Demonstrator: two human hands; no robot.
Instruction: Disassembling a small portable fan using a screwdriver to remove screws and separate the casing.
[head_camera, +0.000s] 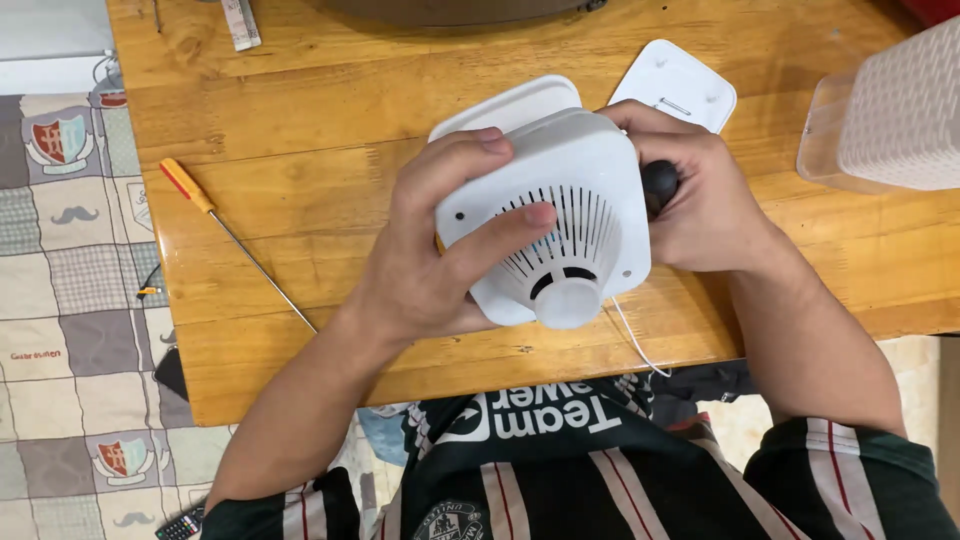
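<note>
1. Our left hand (430, 260) clasps the white vented plastic housing (545, 205) above the wooden table (300, 200).
2. Our right hand (700, 200) wraps a black tool handle (659, 185) at its side.
3. The housing looks light, rigid and smooth; we hold it by its edges.

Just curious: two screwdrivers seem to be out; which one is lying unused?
The orange-handled screwdriver, lying alone on the table's left; the black-handled one is in the right hand.

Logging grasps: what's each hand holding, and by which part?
Left hand grips the white vented housing by its left side, fingers across the slotted face. Right hand wraps a black tool handle against the housing's right edge; the tool's tip is hidden.
</note>
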